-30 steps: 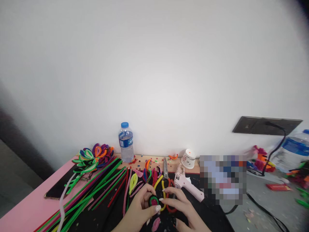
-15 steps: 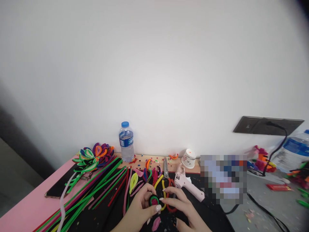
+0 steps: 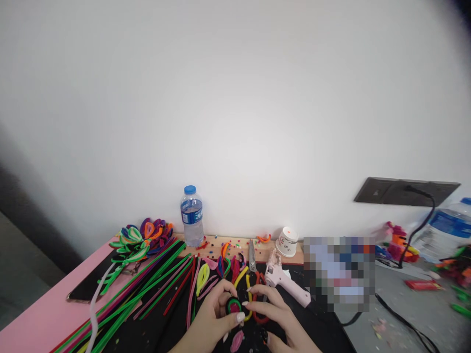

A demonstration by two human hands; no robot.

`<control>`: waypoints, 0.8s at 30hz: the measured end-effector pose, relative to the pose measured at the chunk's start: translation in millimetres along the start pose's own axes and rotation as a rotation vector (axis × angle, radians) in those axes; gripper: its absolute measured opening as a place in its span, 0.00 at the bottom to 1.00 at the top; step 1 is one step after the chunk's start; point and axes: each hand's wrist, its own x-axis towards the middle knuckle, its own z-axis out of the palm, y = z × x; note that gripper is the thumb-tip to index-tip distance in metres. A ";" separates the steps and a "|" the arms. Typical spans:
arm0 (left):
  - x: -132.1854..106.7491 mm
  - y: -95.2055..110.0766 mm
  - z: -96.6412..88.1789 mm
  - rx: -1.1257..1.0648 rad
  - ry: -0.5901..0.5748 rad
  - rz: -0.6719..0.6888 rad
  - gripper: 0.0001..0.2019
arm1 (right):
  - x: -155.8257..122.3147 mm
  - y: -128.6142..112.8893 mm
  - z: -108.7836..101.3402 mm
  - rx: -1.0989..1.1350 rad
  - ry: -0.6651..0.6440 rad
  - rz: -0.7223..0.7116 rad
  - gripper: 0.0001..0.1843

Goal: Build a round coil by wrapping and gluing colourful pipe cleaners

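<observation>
My left hand [image 3: 217,314] pinches a small round coil of pipe cleaner [image 3: 233,306], green and black around a dark red middle, between thumb and fingers. Close on its right is my right hand [image 3: 277,314], fingers apart and bent toward the coil; whether a fingertip touches it I cannot tell. Behind the hands lie scissors [image 3: 252,257] with yellow and red handles, partly covered by the right fingers. A pink looped piece of pipe cleaner [image 3: 237,339] rests on the black mat below the coil. Yellow pipe-cleaner loops [image 3: 202,279] lie beyond the left hand.
Long pipe cleaners [image 3: 147,289] and a looped bundle [image 3: 143,238] spread over the left side, by a phone [image 3: 83,289]. A water bottle [image 3: 192,218] and paper cup [image 3: 287,242] stand along the wall. A pink glue gun [image 3: 289,284] lies to the right, near a black cable [image 3: 405,326].
The whole view has shifted very slightly. Both hands and the coil keep nearly the same pose.
</observation>
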 end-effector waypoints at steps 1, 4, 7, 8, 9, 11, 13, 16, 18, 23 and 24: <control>-0.3 0.3 0.1 0.004 0.003 0.004 0.18 | 0.0 -0.4 0.0 -0.001 -0.004 0.002 0.32; -1.1 1.8 1.0 0.008 -0.004 0.003 0.18 | 0.2 -0.7 0.1 -0.004 -0.007 -0.001 0.32; -1.0 1.9 1.0 0.010 -0.009 0.008 0.18 | -0.2 0.5 0.5 -0.001 -0.005 -0.007 0.32; -0.7 1.3 0.6 0.011 -0.003 0.016 0.18 | -0.4 0.9 0.6 0.002 -0.005 -0.010 0.31; -0.4 0.6 0.2 0.011 0.000 0.017 0.18 | -0.5 1.2 0.7 0.005 -0.006 -0.014 0.31; 0.1 -0.7 -0.6 0.011 -0.004 0.011 0.18 | -0.3 0.9 0.7 0.006 -0.005 -0.022 0.32; 0.1 -0.9 -0.8 0.009 -0.002 0.024 0.18 | 0.5 -0.1 0.8 -0.002 -0.002 -0.029 0.33; -0.7 0.7 0.2 0.006 0.011 0.043 0.18 | 1.7 -1.1 1.4 -0.017 0.009 -0.044 0.34; -1.3 2.1 1.2 0.006 0.004 0.026 0.17 | 1.7 -0.2 2.5 -0.030 0.020 -0.056 0.34; -1.2 3.2 2.7 0.010 0.007 0.004 0.17 | -0.2 10.8 5.8 -0.188 0.106 -0.038 0.30; -0.9 3.1 2.5 0.010 0.016 0.005 0.17 | -0.4 14.4 5.8 -0.260 0.161 -0.014 0.28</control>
